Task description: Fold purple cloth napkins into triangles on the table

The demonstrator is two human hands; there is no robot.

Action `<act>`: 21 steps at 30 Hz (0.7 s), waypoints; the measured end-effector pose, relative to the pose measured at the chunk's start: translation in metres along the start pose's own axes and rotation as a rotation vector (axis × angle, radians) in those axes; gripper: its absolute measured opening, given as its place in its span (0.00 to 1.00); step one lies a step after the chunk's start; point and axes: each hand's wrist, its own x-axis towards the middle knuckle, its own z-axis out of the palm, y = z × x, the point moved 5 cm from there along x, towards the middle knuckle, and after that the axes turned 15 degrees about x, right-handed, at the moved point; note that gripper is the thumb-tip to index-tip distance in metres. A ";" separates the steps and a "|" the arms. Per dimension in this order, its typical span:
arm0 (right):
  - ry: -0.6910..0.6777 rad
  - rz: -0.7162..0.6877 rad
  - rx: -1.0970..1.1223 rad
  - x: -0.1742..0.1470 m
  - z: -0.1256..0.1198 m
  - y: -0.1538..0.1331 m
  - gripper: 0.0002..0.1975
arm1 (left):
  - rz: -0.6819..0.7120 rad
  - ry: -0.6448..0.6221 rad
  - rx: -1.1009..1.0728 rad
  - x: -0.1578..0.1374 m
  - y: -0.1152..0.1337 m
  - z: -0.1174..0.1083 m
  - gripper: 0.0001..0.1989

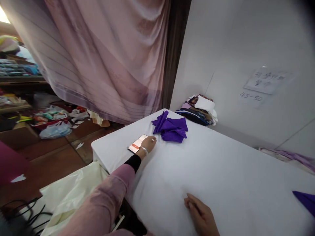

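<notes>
My left hand (148, 143) reaches far over the white-covered table, with its fingers curled in. A tiny pale spot shows at its fingertips, too small to name. Right beside that hand lies a phone (137, 144) with a lit screen and an orange band. Just past the fingertips is a loose heap of purple cloth pieces (172, 127), apart from the hand. My right hand (200, 214) is low over the near part of the table, fingers bent and pressed together, with nothing visible in them.
Another purple cloth corner (306, 200) shows at the right edge. Folded clothes (198, 109) are stacked by the wall behind the white table (221, 164). A pink curtain (118, 59) hangs beyond. Pale plastic sheeting (73, 186) and black cables (29, 213) lie at lower left.
</notes>
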 end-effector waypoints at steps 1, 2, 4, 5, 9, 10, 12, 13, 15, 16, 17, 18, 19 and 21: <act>-0.001 0.009 0.013 0.000 0.001 0.000 0.16 | 0.037 0.002 -0.009 0.005 0.014 0.005 0.10; 0.002 0.014 0.026 0.001 0.001 0.000 0.16 | 0.074 0.009 -0.017 0.011 0.030 0.008 0.10; 0.022 0.018 0.057 0.001 0.002 0.000 0.16 | 0.151 0.037 -0.031 0.023 0.061 0.012 0.11; 0.039 0.019 0.074 0.000 0.002 0.000 0.17 | 0.188 0.054 -0.035 0.029 0.076 0.013 0.12; 0.068 0.006 0.113 0.000 0.005 0.000 0.16 | 0.281 0.099 -0.017 0.052 0.124 0.015 0.17; 0.067 0.002 0.117 0.000 0.006 0.000 0.16 | 0.286 0.100 -0.005 0.057 0.132 0.017 0.19; 0.067 -0.002 0.134 0.001 0.007 -0.001 0.16 | 0.284 0.098 0.016 0.064 0.143 0.018 0.17; 0.067 -0.001 0.147 0.001 0.007 -0.001 0.16 | 0.284 0.097 0.023 0.067 0.148 0.017 0.15; 0.059 -0.001 0.166 0.003 0.007 -0.002 0.16 | 0.291 0.101 0.028 0.067 0.156 0.013 0.11; 0.048 0.002 0.167 0.003 0.007 -0.002 0.16 | 0.300 0.107 0.026 0.066 0.160 0.010 0.12; 0.036 0.004 0.163 0.004 0.007 -0.002 0.16 | 0.314 0.114 0.023 0.062 0.165 0.006 0.14; 0.026 0.004 0.158 0.005 0.006 -0.002 0.16 | 0.334 0.122 0.020 0.058 0.169 0.003 0.15; 0.017 0.003 0.154 0.006 0.006 -0.003 0.16 | 0.361 0.129 0.016 0.052 0.174 0.001 0.16; 0.017 0.000 0.157 0.007 0.005 -0.004 0.16 | 0.421 0.131 0.015 0.039 0.180 0.001 0.14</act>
